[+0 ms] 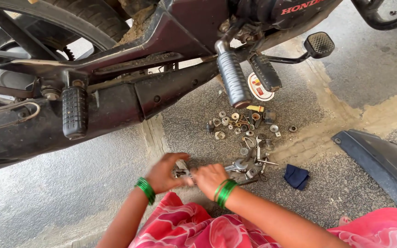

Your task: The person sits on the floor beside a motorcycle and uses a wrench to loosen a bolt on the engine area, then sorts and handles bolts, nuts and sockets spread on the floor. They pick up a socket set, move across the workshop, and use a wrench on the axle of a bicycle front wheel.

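1. Two hands share one small metal part (181, 173), on the ground between them.
2. L hand (163, 173) & R hand (208, 179): fingers closed on the part; exact hold blurred.
3. Just right of the grip: tools (249, 166).
4. Beyond it: washers and nuts (235, 123).
5. Farther right: blue cloth (296, 176), dark panel (382, 160).
6. Above: motorcycle (116, 92), footpeg (234, 79).

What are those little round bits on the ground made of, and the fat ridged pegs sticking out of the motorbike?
The little round bits, washers and nuts by their shape, look like metal: grey and brassy, some dull, maybe rusty. The ridged pegs look like black rubber sleeves over metal, matte and grooved. The small dark blue piece seems soft cloth, as it lies folded.
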